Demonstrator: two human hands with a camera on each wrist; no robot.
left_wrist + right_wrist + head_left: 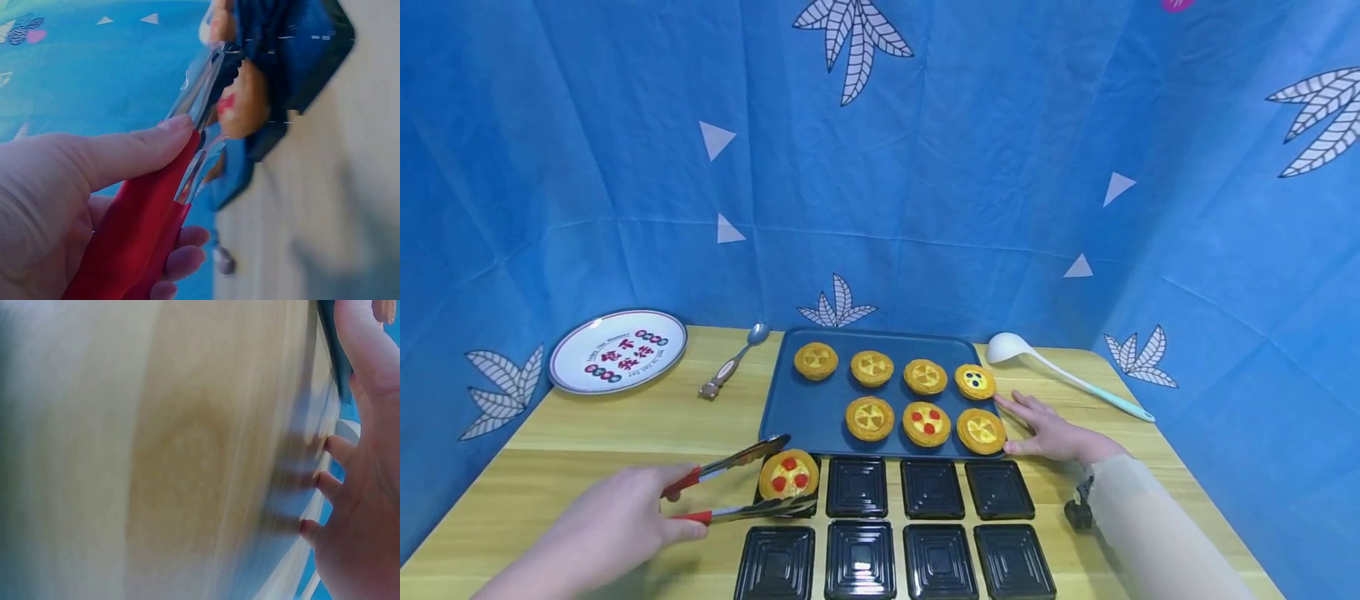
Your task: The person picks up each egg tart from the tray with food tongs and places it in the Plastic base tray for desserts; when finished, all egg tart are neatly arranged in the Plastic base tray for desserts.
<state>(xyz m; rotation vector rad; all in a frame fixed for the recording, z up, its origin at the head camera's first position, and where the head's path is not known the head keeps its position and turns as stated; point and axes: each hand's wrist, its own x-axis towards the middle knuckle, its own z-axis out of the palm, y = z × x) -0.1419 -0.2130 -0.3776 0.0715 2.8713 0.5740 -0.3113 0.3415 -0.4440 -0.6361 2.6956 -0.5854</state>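
Head view: left hand [621, 521] grips tongs [730, 513] around a tart [788, 472]; right hand [1051, 432], fingers spread, touches the blue tray [808, 417].

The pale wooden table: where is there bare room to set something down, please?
A broad patch lies between the round white plate and the left hand, left of the blue rectangular tray. The tray has a gap left of its front golden tarts. Crowded in front: black square dishes, red-handled tongs straddling one red-dotted tart.

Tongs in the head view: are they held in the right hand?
No, the left hand grips the red-handled tongs, while the right hand is at the edge of the blue tray.
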